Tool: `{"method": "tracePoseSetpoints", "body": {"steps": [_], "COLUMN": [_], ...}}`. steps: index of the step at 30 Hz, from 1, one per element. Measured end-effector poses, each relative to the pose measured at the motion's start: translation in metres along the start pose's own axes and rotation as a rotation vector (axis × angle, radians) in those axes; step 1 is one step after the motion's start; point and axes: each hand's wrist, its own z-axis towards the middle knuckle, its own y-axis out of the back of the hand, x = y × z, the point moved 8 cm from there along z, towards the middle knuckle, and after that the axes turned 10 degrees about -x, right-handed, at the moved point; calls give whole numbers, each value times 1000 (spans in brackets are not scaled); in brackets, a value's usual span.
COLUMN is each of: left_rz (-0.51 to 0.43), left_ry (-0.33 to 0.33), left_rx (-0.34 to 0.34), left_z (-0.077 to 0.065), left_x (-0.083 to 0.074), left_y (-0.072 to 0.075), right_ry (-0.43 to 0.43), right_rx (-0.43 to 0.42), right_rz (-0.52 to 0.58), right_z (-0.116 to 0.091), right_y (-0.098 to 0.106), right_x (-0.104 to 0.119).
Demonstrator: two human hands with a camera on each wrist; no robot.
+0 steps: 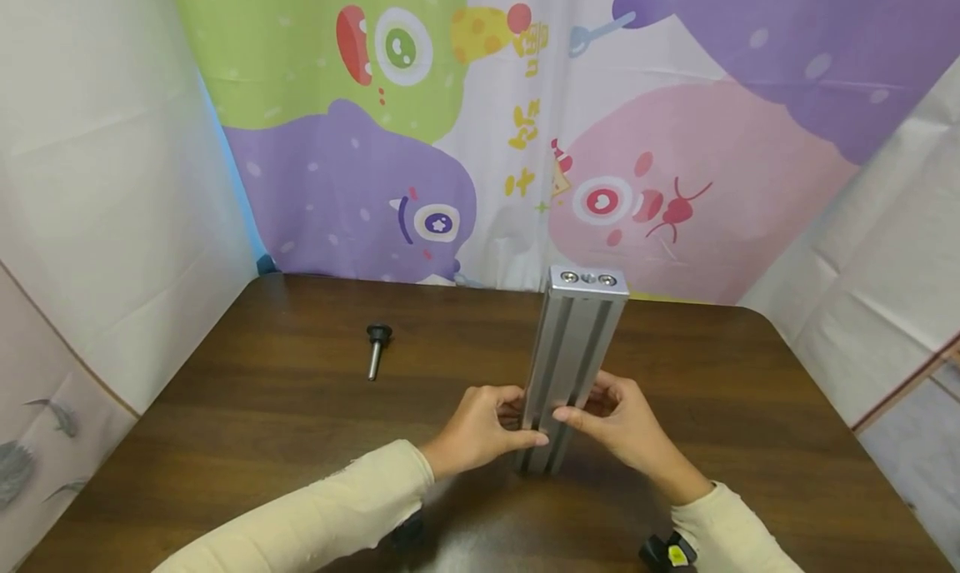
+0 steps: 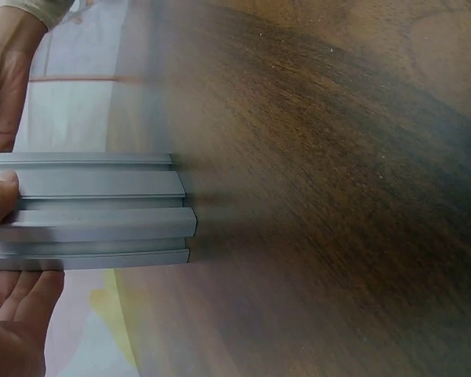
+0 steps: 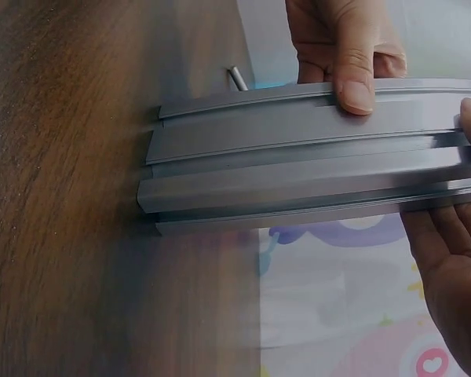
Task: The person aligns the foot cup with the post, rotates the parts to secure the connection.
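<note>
A silver grooved aluminium profile (image 1: pixel 567 348) stands upright on the brown table, tilted slightly in the head view. Its top end carries a plate with two screws and a hole between them. My left hand (image 1: pixel 476 430) grips the left side low down, thumb on the near face. From the right, my right hand (image 1: pixel 621 419) holds it a little higher, its thumb likewise on the near face. In the left wrist view the lower end of the profile (image 2: pixel 94 224) shows beside the tabletop. The right wrist view has both thumbs on the profile (image 3: pixel 298 126).
A black-headed metal pin (image 1: pixel 377 350) lies on the table (image 1: pixel 300 440), left of the profile. Behind the table hangs a cartoon-printed curtain (image 1: pixel 510 248). White cloth walls (image 1: pixel 127 165) stand at both sides. A black device with a yellow mark (image 1: pixel 671 552) sits by the right sleeve.
</note>
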Motion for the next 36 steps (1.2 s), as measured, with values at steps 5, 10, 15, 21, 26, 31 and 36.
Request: {"method": "tracePoseSetpoints", "body": {"steps": [5,10,15,21,26,31,36], "left_rz": [14,34,114,261,394,504,556], "left_ry": [0,-6,8,32,189,386,507], "left_rx": [3,21,119,151,-1,-135,-210], "left_z": [0,-1,3,19,36,39,37], "left_x": [0,-2,3,26,66,107,133], "left_y": [0,0,11,69,140,194,208], "right_ry": [-10,-1,19,-3,-9,-15,-7], "right_rx": [-1,-3,-4,-12,-10,-10,-8], "right_rz": [-9,-4,-9,-16,-3,0,-12], "right_z": [0,1,2,1,0,0,1], "right_y": [0,-1,0,-1,-1,0,1], "right_x": [-1,0,3,2,-1,-3,-3]}}
